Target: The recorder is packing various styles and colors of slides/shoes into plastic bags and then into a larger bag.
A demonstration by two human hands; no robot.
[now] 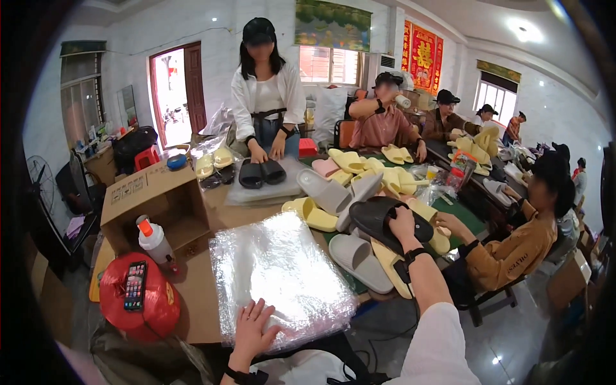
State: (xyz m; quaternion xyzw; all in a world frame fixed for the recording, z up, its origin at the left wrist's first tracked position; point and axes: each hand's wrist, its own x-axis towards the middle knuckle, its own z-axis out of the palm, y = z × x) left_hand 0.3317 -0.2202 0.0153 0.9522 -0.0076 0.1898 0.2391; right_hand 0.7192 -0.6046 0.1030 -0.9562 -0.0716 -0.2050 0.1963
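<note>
My left hand (255,328) lies with its fingers spread on the near edge of a stack of shiny see-through plastic bags (282,263). To the right, my right hand (403,224) grips a black slipper (369,217) at its strap opening; the fingertips are partly hidden inside. The slipper is over a pile of other slippers. A grey slipper (359,262) lies just in front of it, and more grey slippers (324,190) are behind. Yellow slippers (311,213) sit between the bags and the pile.
An open cardboard box (138,199) stands left, with a white bottle (156,240) and a phone (135,285) on a red roll (115,314) nearby. Across the table a person handles black slippers (262,172). At right, a co-worker's hand (454,226) is close to mine.
</note>
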